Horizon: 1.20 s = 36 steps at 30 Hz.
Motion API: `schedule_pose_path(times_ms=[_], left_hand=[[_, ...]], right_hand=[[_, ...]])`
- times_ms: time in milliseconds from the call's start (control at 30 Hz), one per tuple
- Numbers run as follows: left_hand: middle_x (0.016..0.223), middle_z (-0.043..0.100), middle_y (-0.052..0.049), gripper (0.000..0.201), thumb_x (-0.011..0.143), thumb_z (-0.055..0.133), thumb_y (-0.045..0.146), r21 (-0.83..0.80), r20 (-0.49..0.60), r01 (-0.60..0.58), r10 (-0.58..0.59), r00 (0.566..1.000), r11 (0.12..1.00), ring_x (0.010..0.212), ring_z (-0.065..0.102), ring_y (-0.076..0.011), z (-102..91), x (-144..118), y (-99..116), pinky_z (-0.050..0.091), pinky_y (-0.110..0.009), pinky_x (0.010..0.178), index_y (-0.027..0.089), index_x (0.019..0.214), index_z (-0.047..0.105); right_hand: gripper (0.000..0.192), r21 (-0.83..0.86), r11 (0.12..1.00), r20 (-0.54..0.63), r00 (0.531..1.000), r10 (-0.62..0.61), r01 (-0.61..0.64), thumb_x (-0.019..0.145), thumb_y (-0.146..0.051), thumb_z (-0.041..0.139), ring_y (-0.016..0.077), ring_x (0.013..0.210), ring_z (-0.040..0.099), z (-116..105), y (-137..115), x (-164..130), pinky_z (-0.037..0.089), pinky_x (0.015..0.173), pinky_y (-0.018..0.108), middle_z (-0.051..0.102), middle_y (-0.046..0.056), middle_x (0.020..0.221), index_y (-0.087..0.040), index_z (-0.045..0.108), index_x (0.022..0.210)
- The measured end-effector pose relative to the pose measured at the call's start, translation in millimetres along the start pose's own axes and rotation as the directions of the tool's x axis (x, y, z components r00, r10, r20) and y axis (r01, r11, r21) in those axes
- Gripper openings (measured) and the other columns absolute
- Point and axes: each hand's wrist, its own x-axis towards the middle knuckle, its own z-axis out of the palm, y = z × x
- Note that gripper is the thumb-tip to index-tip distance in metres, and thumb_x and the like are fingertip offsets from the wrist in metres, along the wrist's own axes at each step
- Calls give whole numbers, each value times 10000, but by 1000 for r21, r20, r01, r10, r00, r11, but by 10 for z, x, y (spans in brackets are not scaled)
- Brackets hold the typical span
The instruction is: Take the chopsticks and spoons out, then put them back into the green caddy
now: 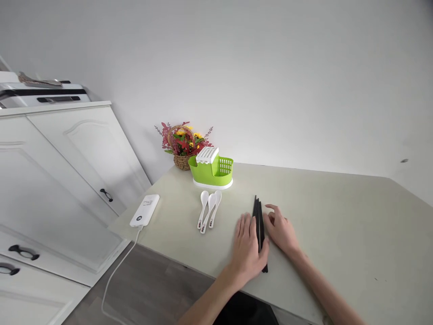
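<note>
**A:** Where is the bundle of thin black chopsticks (259,221) from my view?

**B:** I see it lying flat on the pale beige surface (338,216), pointing away from the near edge, squeezed between both hands. My left hand (247,250) lies flat on the surface, palm down, fingers together, its thumb side touching the bundle's left flank. My right hand (280,229) presses against the right flank, fingers loosely apart and curved. Neither hand is clamped around it.

**A:** And around it?

**B:** Three white plastic spoons (209,210) lie side by side to the left, well apart from the hands. Behind them stands a green plastic cutlery drainer with a white base (211,170). A white power bank (145,210) sits near the left edge.
</note>
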Motion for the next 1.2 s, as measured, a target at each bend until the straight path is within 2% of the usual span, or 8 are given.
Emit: schedule_pose_path(times_ms=[100,200,367,467,567,733,933,1200], left_hand=[[1624,402,-162,531,1047,437,336,-89,-65,-22,16,998,996,1550,304,-299,-222,-61,-59,410,-517,1206,178,1546,348],[1528,502,-145,406,1040,448,282,-22,-200,-6,1,980,1000,1499,382,-286,-532,-103,-252,385,-509,1205,219,1441,444],[1463,472,-245,535,1007,515,388,225,-354,266,-175,919,937,1400,429,-400,-861,-107,-796,388,-601,1113,139,1464,390],[1404,490,-276,733,960,556,543,305,-331,364,-260,907,880,1330,460,-429,-853,-82,-1034,409,-592,1058,73,1483,346],[1319,536,-262,805,927,569,613,368,-287,409,-316,904,835,1231,506,-415,-803,-11,-1103,436,-542,998,46,1465,372],[1154,601,-222,631,959,572,496,497,-206,408,-353,913,766,1101,566,-368,-811,198,-1046,453,-466,927,20,1364,486],[1060,651,-175,281,1023,491,319,586,-88,360,-384,919,726,1025,623,-303,-888,322,-1054,463,-389,871,94,1143,610],[1092,657,-178,305,1035,400,135,636,-12,252,-317,948,729,999,649,-291,-871,252,-1109,496,-391,844,85,1281,574]], right_hand=[[441,98,995,-32,999,-27,30,1002,-488,322,178,615,541,-108,118,-170,473,684,290,544,-52,653,-201,495,1289],[438,176,984,-36,999,-26,32,1001,-553,346,166,579,451,-209,224,-371,450,626,280,443,-72,634,-230,521,1240],[422,283,959,-8,1000,-14,16,989,-585,411,163,592,440,-252,307,-553,429,611,277,441,-64,657,-256,555,1209],[421,274,961,-19,1000,-13,18,986,-595,412,165,595,440,-234,300,-557,429,611,281,437,-60,664,-258,567,1185],[419,266,964,-22,1000,-17,22,990,-597,403,165,601,431,-225,287,-549,425,616,286,435,-56,679,-259,570,1174],[400,268,963,-16,1000,-10,14,990,-586,407,165,614,438,-234,282,-559,425,628,283,447,-51,694,-264,572,1159],[429,287,958,-2,1000,2,-1,979,-610,416,170,599,469,-258,273,-569,425,606,279,474,-46,682,-258,578,1163],[425,282,959,-13,1000,0,4,973,-612,414,169,599,477,-232,274,-569,431,612,278,467,-47,674,-261,582,1142]])
